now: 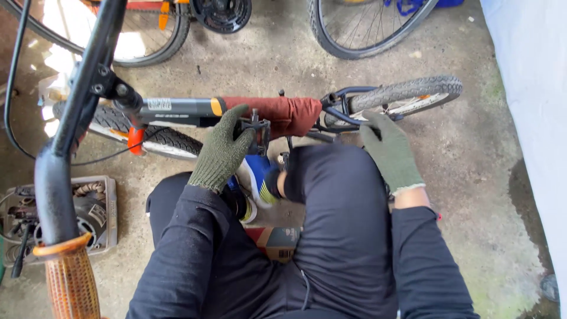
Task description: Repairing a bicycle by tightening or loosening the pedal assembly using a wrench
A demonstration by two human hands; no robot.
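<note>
- The left hand (223, 152), in a green knit glove, is curled around a black pedal (253, 129) that sticks up beside the bicycle frame (177, 111); the fingers wrap its near edge and the thumb side presses the top.
- The right hand (390, 150), gloved the same way, lies flat and mostly open on the dark rear frame tubes (339, 115) just beside the back tyre (407, 91); whether its fingertips hook under a tube I cannot tell.
- The bicycle lies on its side on the concrete floor (484, 177), close in front of the person's knees, with a rust-red cloth (289, 113) wrapped over the tube next to the pedal.
- The pedal looks hard and toothed (the gloves should help here), stiff on its crank, best held across its flat body rather than by the corners.
- The frame is likely heavy and rigid; bare tubes give the firmest hold, while the tyre is springy.
- A grey tray of parts (97, 212) sits on the floor to the left.
</note>
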